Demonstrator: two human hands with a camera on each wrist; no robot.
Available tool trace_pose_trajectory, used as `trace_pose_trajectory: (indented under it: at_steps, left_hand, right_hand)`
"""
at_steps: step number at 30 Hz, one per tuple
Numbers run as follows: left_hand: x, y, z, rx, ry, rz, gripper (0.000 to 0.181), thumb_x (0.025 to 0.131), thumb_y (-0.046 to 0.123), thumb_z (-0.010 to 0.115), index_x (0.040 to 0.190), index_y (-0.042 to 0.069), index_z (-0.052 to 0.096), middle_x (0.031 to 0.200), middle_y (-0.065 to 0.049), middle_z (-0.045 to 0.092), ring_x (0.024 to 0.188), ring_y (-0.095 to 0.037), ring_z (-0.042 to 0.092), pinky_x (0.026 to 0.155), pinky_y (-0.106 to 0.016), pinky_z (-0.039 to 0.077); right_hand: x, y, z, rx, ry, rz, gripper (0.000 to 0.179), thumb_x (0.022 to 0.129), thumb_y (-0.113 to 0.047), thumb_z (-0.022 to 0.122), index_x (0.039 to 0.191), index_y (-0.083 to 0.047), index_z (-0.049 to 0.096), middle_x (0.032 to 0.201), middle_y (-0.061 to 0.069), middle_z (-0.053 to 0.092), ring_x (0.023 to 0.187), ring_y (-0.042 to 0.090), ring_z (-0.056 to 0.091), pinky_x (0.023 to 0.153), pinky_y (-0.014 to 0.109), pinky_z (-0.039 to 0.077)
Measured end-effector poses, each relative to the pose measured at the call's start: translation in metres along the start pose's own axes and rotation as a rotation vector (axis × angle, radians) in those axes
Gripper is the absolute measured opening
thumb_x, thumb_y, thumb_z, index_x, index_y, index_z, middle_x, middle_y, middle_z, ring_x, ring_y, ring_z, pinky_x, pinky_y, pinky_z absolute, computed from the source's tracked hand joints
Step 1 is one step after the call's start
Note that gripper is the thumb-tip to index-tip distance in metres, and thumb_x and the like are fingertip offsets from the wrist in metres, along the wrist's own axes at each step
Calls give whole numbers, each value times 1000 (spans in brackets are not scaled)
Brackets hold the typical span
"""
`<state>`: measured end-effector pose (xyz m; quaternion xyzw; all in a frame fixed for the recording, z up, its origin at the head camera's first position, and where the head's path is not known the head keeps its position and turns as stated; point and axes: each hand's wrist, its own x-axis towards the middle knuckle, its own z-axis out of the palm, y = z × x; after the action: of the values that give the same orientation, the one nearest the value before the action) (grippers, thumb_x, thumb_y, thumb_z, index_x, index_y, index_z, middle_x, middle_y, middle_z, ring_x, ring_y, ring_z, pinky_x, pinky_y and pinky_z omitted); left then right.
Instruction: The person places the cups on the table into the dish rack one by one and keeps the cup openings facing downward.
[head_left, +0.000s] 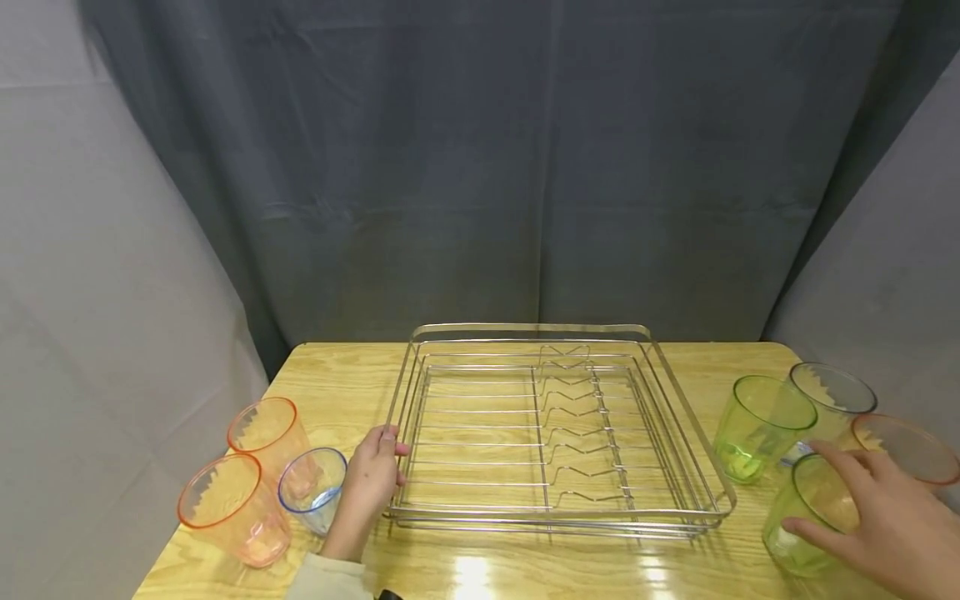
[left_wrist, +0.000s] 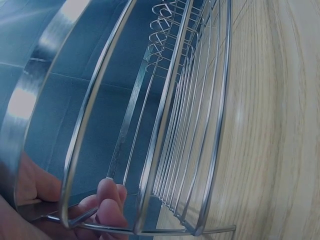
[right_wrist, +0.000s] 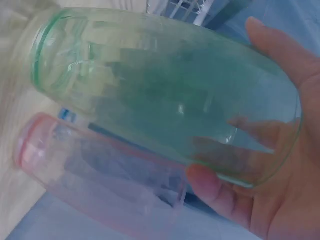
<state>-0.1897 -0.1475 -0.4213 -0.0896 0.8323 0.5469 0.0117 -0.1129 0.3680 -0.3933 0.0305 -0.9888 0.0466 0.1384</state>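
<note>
Curtained booth, like a makeshift studio, dark curtain (head_left: 420, 167) hung across the upper middle of the frame, pale cloth (head_left: 97, 292) walling far left and far right, wooden table (head_left: 585, 571) across the bottom

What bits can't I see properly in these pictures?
Head view: part of the nearer green cup, hidden behind the right hand.
Head view: the right-side orange-rimmed cup, partly behind that hand and cut off by the right edge.
Left wrist view: the far end of the wire rack, cut off by the top edge.
Right wrist view: a little blue patch, too small and blurred to name.
</note>
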Motion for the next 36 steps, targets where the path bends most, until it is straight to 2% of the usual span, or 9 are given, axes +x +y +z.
trace_pose_trajectory:
  at_steps: [5,10,11,14,17,18,20,24,36]
  left_hand:
    - [0,0,0,-6,6,-1,44,109,24,27,142,-1,44,118,-20,62,66,-17,58,56,-28,49]
    - [1,0,-1,-4,-17,20,46,109,27,27,144,0,42,121,-20,61,68,-18,58,57,-28,50]
    - [1,0,-1,-5,-22,24,47,109,27,26,144,0,42,121,-20,61,68,-18,58,57,-28,50]
    - [3,2,-1,-3,-19,25,46,109,27,26,144,1,43,120,-19,61,68,-18,59,57,-28,50]
    - [3,4,-2,-4,-9,23,46,109,26,26,143,0,43,120,-19,61,68,-18,59,57,-28,50]
    - [3,4,-2,-5,-4,22,46,109,26,26,143,0,44,120,-20,61,68,-18,59,57,-28,50]
    - [2,4,-2,-7,-4,19,46,109,27,26,143,0,44,120,-19,61,67,-17,58,57,-28,50]
    - [1,1,-1,-13,-11,19,46,109,27,26,143,0,44,119,-20,61,67,-18,59,56,-28,49]
    - [1,-2,1,-19,-4,16,46,109,26,26,142,-1,44,118,-20,61,66,-17,58,55,-28,50]
  right_hand:
    - [-4,-5,-8,52,226,-12,107,54,-59,89,129,7,49,107,42,50,80,51,53,55,59,44]
    - [-7,-11,-13,143,405,-59,114,60,-78,74,129,10,52,105,38,51,84,50,49,64,61,40]
    - [-7,-12,-14,166,449,-77,116,63,-83,67,129,11,53,104,37,51,85,48,47,67,54,40]
    - [-4,-19,-18,240,561,-126,119,69,-91,47,128,13,54,104,37,52,97,13,50,81,31,38]
    - [-2,-26,-26,288,627,-157,119,72,-92,39,128,12,55,105,37,54,107,-17,29,77,11,23]
    - [-2,-28,-29,303,628,-157,118,71,-91,43,129,11,55,106,37,54,110,-23,20,74,7,24]
    - [-3,-30,-33,320,611,-141,115,69,-88,55,132,8,55,108,36,53,110,-26,21,65,3,28]
    - [-7,-33,-41,323,566,-94,111,61,-76,78,137,2,54,109,34,53,102,-30,21,41,9,27]
    - [-1,-60,-56,367,523,-103,102,63,-52,90,142,0,50,116,34,51,107,-30,23,47,4,31]
